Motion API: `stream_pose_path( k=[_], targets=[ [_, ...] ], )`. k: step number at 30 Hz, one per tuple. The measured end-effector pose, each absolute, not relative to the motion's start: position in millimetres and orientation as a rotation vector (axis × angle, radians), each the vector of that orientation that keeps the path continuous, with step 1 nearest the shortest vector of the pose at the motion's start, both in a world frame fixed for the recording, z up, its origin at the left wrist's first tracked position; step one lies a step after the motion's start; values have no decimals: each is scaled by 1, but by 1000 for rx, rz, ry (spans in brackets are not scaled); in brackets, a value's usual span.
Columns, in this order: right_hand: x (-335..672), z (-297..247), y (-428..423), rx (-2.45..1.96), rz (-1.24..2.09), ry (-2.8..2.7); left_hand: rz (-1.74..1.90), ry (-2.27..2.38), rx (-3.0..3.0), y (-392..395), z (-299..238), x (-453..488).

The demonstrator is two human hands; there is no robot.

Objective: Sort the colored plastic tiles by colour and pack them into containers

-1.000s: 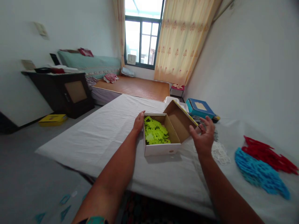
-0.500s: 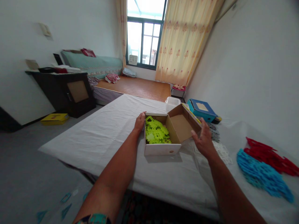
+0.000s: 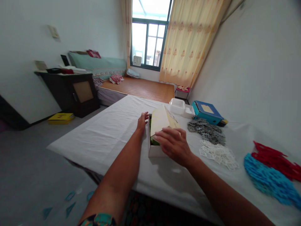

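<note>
A small white cardboard box (image 3: 156, 152) stands on the white-covered table, its hinged lid (image 3: 162, 118) tilted over most of the opening. Through the gap on the left and front, bright green plastic pieces (image 3: 154, 140) show inside; the rest of them are hidden by the lid. My left hand (image 3: 142, 121) is beside the box's left wall, fingers stretched out and slightly apart, at or close to its rim. My right hand (image 3: 173, 142) has its fingers on the near free edge of the lid, gripping it; the thumb is hard to make out.
Right of the box lie piles of grey pieces (image 3: 207, 129), white pieces (image 3: 218, 153), blue pieces (image 3: 268, 179) and red pieces (image 3: 275, 158). Behind them are a blue box (image 3: 207, 112) and white plastic containers (image 3: 177, 106). A yellow box (image 3: 61, 118) is on the floor.
My right hand has swung the lid from leaning open on the right, leftward over the box. My left hand stays at the left side, its fingers now more spread.
</note>
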State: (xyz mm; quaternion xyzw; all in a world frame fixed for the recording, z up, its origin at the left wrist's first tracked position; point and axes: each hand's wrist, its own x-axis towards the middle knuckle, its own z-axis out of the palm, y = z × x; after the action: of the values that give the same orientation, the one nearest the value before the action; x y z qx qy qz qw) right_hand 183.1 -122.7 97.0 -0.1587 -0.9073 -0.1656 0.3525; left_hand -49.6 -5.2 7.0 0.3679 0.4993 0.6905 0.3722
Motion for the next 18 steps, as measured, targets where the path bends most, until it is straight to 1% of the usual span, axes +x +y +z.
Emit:
stream_pose_path(
  k=[4, 8, 10, 13, 15, 18],
  targets=[
    [176, 88, -124, -210, -388, -2477, 1779, 1234, 850, -3, 8, -52],
    [176, 84, -125, -15, -425, -2565, 1792, 1131, 913, -3, 11, -51],
    [174, 81, -129, 14, -437, -2602, 1790, 1147, 944, -6, 14, -51],
    [179, 76, -132, 13, -343, -2625, 1795, 1239, 980, -13, 19, -53],
    [190, 73, -128, -124, -228, -2504, 1806, 1287, 1046, -16, 22, -54],
    [213, 64, -110, -658, 51, -2052, 1800, 1308, 1114, -17, 25, -53]
  ],
)
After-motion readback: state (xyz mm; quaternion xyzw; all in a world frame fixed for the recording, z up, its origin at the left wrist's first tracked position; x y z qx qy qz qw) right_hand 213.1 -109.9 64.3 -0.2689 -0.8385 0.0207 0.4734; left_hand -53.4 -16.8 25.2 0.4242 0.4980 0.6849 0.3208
